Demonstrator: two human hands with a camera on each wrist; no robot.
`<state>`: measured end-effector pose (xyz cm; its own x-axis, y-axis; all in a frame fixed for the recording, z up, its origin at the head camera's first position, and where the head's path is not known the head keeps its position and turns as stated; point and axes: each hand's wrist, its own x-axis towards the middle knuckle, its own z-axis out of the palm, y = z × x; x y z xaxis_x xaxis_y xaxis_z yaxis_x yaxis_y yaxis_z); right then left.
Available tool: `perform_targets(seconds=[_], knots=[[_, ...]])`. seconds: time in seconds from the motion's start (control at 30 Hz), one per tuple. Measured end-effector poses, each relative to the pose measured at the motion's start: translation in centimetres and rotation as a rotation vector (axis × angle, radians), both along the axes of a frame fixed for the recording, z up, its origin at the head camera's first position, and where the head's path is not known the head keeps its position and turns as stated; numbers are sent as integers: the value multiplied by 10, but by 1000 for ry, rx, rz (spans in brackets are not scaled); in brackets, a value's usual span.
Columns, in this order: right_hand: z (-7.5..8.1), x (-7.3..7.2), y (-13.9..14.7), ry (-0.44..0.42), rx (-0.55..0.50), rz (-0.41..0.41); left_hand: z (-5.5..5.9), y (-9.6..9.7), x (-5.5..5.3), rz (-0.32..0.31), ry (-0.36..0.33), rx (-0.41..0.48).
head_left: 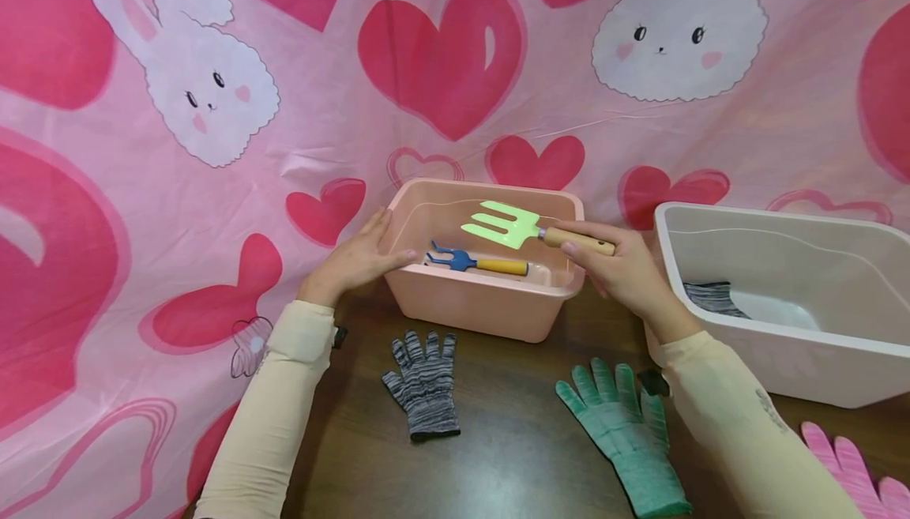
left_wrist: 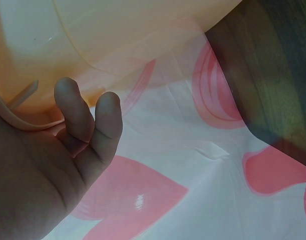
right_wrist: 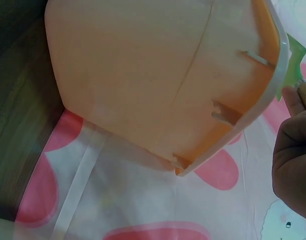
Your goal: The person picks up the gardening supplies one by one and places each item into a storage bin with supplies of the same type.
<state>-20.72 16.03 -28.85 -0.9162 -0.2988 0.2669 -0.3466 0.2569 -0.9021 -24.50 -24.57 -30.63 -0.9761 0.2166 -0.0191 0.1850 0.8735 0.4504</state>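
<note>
My right hand grips the wooden handle of a light-green three-pronged garden fork. The fork is held over the pink bin, prongs pointing left. Inside that bin lies a blue hand cultivator with a yellow handle. At the bin's left end my left hand rests against the rim, thumb across the front corner and fingers outstretched along the outside. In the left wrist view, two fingers show beside the bin wall. The right wrist view catches part of the fork's green head beyond the rim.
A grey-white bin stands at the right with a striped dark glove in it. On the brown table lie a black-and-grey glove, a green glove and a pink glove. A heart-and-bunny cloth hangs behind.
</note>
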Motion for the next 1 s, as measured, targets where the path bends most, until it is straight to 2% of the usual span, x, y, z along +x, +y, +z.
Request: perform_targets(seconds=[0.23, 0.83, 1.0], knots=[[0, -8, -9, -52, 36, 1, 1, 0, 2, -3, -6, -8], [-3, -30, -31, 46, 44, 66, 3, 2, 3, -4, 4, -15], [-4, -34, -34, 24, 34, 82, 3, 1, 3, -6, 3, -19]])
